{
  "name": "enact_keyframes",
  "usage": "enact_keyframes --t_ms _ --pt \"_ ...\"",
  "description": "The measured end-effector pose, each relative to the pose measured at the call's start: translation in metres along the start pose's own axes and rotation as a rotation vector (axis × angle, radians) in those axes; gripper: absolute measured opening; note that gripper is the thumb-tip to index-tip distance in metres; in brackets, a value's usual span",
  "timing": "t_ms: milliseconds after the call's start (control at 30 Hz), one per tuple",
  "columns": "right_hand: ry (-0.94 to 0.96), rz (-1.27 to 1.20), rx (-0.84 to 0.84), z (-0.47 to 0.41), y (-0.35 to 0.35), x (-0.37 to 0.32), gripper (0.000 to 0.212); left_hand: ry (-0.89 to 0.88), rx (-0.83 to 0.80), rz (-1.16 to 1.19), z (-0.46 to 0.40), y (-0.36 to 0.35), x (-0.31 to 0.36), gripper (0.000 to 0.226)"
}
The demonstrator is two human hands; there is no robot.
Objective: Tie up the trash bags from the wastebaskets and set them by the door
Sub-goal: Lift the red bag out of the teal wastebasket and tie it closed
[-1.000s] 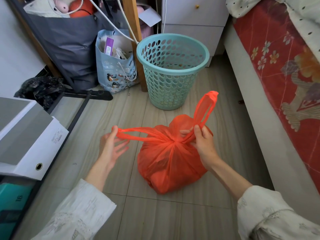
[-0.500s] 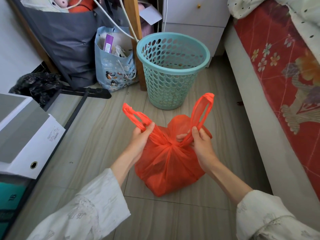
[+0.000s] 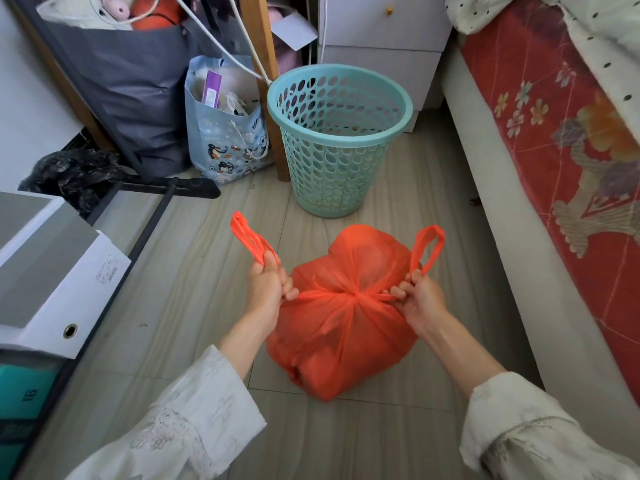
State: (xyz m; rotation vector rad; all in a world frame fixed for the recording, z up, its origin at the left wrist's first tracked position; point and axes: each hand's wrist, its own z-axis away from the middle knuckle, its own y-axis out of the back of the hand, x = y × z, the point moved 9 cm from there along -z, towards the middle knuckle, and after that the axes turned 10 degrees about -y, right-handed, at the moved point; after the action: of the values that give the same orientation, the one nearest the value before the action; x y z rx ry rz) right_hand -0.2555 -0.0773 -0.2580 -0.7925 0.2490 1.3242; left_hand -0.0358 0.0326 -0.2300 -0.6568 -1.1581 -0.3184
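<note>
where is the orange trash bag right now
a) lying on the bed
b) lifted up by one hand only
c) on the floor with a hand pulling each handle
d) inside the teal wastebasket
c: the orange trash bag sits on the floor in front of the empty teal wastebasket, with the left hand and right hand each gripping a handle and the knot between them.

Bare floor (image 3: 194, 289) lies open left of the bag (image 3: 343, 327) and in front of it, toward the sleeves. The basket (image 3: 337, 140) stands just behind the bag, a narrow strip of floor between them. The bed (image 3: 512, 237) walls the right side; a white box (image 3: 59, 271) and black bar (image 3: 152, 223) hem the left.
</note>
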Motion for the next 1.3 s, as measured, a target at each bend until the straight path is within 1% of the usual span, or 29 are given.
enact_keyframes --t_ms 100,167,267,400,467,533,567,600,633,667,700,767,800,867,933,967,1033,1100,1133,1200,1267,1300 --pt "-0.013 0.047 0.047 0.002 0.005 0.006 0.038 0.027 0.057 -0.026 0.001 0.011 -0.006 0.034" --pt "0.043 0.102 0.058 0.003 0.003 0.001 0.036 0.021 0.033 -0.051 0.000 0.009 -0.002 0.034" --pt "0.245 0.309 0.072 0.006 -0.005 -0.018 0.034 0.006 -0.124 -0.076 0.003 -0.006 0.008 0.031" --pt "0.551 0.708 0.149 0.013 -0.014 -0.035 0.036 0.115 -0.332 -0.093 0.019 -0.021 0.003 0.027" --pt "0.621 0.734 0.145 0.017 -0.024 -0.039 0.040 0.111 -0.386 -0.108 0.024 -0.027 0.012 0.031" --pt "0.559 0.651 0.039 0.019 -0.042 -0.035 0.036 0.043 -0.388 -0.203 0.020 -0.029 0.028 0.037" --pt "0.517 0.639 -0.005 0.019 -0.053 -0.032 0.033 -0.022 -0.375 -0.300 0.017 -0.028 0.038 0.039" --pt "0.494 0.667 -0.020 0.020 -0.062 -0.029 0.032 -0.095 -0.361 -0.400 0.015 -0.026 0.048 0.040" --pt "0.501 0.755 -0.009 0.020 -0.071 -0.027 0.034 -0.153 -0.351 -0.462 0.014 -0.026 0.057 0.040" --pt "0.532 0.886 0.009 0.021 -0.080 -0.025 0.036 -0.175 -0.353 -0.466 0.014 -0.026 0.062 0.039" --pt "0.565 1.045 0.015 0.023 -0.091 -0.021 0.035 -0.163 -0.374 -0.416 0.015 -0.028 0.064 0.038" --pt "0.592 1.334 -0.034 0.030 -0.112 -0.005 0.022 -0.105 -0.435 -0.266 0.019 -0.036 0.066 0.035" --pt "0.586 1.439 -0.104 0.034 -0.121 0.006 0.021 -0.084 -0.438 -0.199 0.020 -0.039 0.068 0.032" --pt "0.523 1.586 -0.262 0.042 -0.131 0.029 0.027 -0.063 -0.379 -0.082 0.014 -0.038 0.072 0.027" --pt "0.437 1.608 -0.384 0.049 -0.133 0.044 0.029 -0.045 -0.317 -0.022 0.006 -0.034 0.072 0.023" --pt "0.418 1.590 -0.416 0.050 -0.133 0.048 0.030 -0.036 -0.312 -0.012 0.005 -0.034 0.069 0.021" --pt "0.431 1.599 -0.387 0.046 -0.129 0.048 0.033 -0.054 -0.333 -0.053 0.003 -0.032 0.064 0.015" --pt "0.464 1.600 -0.340 0.042 -0.125 0.045 0.038 -0.109 -0.336 -0.205 0.001 -0.029 0.060 0.008" --pt "0.460 1.576 -0.337 0.041 -0.124 0.045 0.037 -0.134 -0.334 -0.315 0.002 -0.026 0.057 0.014" --pt "0.396 1.463 -0.369 0.039 -0.121 0.045 0.030 -0.185 -0.342 -0.506 0.006 -0.022 0.050 0.037" --pt "0.302 1.310 -0.361 0.035 -0.117 0.041 0.031 -0.277 -0.410 -0.687 0.015 -0.021 0.044 0.053" --pt "0.264 1.247 -0.338 0.032 -0.114 0.038 0.036 -0.319 -0.471 -0.817 0.020 -0.021 0.038 0.060"
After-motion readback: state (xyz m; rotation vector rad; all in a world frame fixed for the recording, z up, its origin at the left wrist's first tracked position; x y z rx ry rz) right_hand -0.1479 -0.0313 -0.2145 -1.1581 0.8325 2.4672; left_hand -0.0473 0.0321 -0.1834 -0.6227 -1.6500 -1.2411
